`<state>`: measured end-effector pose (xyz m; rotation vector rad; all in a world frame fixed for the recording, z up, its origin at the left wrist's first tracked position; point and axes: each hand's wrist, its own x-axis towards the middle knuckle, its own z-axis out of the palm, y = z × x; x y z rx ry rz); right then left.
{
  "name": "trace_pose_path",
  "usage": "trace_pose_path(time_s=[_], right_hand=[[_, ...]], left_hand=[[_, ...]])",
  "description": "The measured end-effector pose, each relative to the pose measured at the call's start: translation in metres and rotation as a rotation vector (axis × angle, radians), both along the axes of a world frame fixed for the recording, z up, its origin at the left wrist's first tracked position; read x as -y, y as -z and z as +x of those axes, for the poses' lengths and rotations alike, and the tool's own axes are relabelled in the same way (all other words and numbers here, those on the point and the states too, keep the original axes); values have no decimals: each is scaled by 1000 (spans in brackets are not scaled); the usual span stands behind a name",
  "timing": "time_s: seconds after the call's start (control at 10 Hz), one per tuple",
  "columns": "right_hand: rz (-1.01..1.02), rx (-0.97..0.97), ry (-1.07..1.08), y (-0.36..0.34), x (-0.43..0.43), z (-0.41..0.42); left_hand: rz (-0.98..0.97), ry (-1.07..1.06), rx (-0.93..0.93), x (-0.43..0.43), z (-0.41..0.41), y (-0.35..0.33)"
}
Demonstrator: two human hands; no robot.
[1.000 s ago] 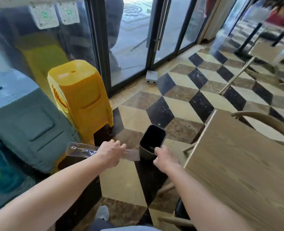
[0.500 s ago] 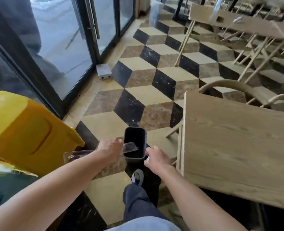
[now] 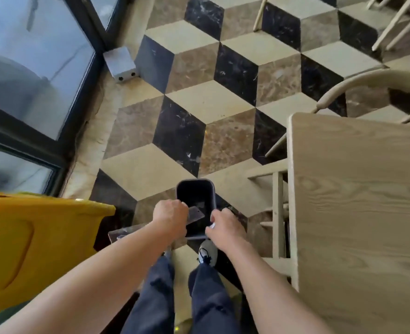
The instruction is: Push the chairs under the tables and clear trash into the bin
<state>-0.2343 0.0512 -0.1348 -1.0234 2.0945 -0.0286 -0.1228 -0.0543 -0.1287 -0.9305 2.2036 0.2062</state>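
Head view, looking steeply down.

Surface: the floor (image 3: pixel 199 104) is polished stone laid in a cube pattern of black, brown and cream tiles. A glass door (image 3: pixel 30 56) in a dark frame runs along the left side. A small grey box (image 3: pixel 120 63) sits on the floor at its foot. A yellow plastic stool (image 3: pixel 30 237) stands at lower left, close beside my left forearm.

The pale wood-grain tabletop (image 3: pixel 358 213) fills the right side. A chair (image 3: pixel 372 80) with a curved backrest stands at its far edge. A pale wooden frame (image 3: pixel 277 213) shows beneath its left edge.

The bin (image 3: pixel 213 191) is small, dark and rectangular. It is directly in front of my legs, between the stool and the tabletop. I cannot tell whether it rests on the floor.

My left grip (image 3: pixel 170 216) is curled round a clear plastic strip (image 3: pixel 195 214). One end of the strip reaches over the bin's opening; the other end projects back past my wrist.

My right grip (image 3: pixel 223 231) is curled on the bin's near right corner. One shoe (image 3: pixel 207 251) shows just below it.
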Motion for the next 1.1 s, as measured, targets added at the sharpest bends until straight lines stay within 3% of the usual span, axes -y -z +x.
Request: trace_pose_path(time_s=[0.4, 0.6, 0.7, 0.9, 1.1], right_hand=[[75, 23, 215, 217, 81, -5], [102, 74, 258, 292, 83, -5], [96, 67, 234, 292, 72, -6], [124, 23, 266, 248, 60, -33], [53, -30, 241, 138, 61, -69]], left_hand=[[91, 267, 256, 98, -57, 244], [210, 174, 97, 121, -68, 312], [277, 173, 38, 126, -70, 317], [222, 385, 139, 123, -72, 259], [169, 422, 45, 120, -94, 133]])
